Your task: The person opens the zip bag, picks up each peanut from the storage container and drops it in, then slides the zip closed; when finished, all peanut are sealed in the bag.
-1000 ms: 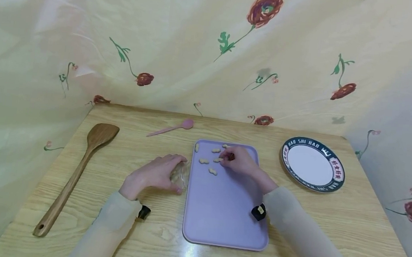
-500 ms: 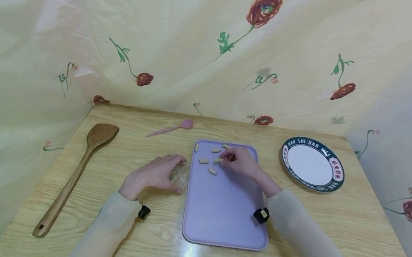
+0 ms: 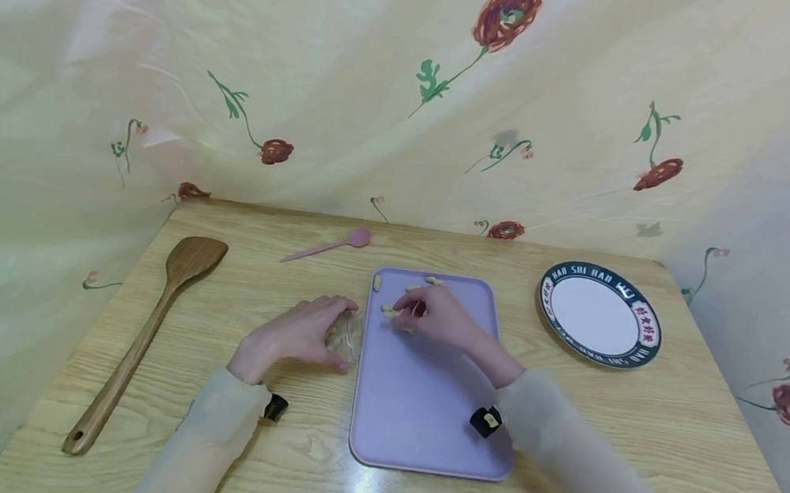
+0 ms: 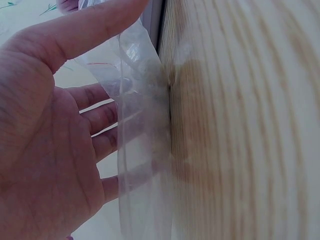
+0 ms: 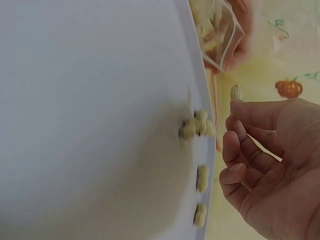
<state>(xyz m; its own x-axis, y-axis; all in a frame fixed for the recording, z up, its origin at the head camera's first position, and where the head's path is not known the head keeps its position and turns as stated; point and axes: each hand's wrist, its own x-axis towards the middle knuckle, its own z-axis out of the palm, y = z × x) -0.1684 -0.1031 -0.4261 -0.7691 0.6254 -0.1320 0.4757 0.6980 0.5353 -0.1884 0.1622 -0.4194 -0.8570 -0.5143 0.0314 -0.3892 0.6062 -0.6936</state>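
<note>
My left hand (image 3: 297, 331) holds a clear plastic bag (image 4: 142, 165) at the tray's left edge, its thumb and fingers spread around the bag's mouth. In the right wrist view, peanuts show inside the bag. My right hand (image 3: 439, 319) is over the upper part of the lilac tray (image 3: 435, 425), pinching a peanut (image 5: 236, 93) between thumb and index finger. Several other unshelled peanuts (image 5: 202, 178) lie on the tray near its far end, some partly hidden by the right hand in the head view.
A wooden spatula (image 3: 143, 341) lies at the left of the wooden table (image 3: 634, 436). Behind the bag is a pink spoon (image 3: 358, 237). To the right of the tray stands a white plate (image 3: 595, 317) with a dark patterned rim. Flowered cloth (image 3: 352, 99) hangs behind the table.
My right hand has lifted a peanut off the tray and moved left with it, toward the bag. The left hand and the bag have stayed in place.
</note>
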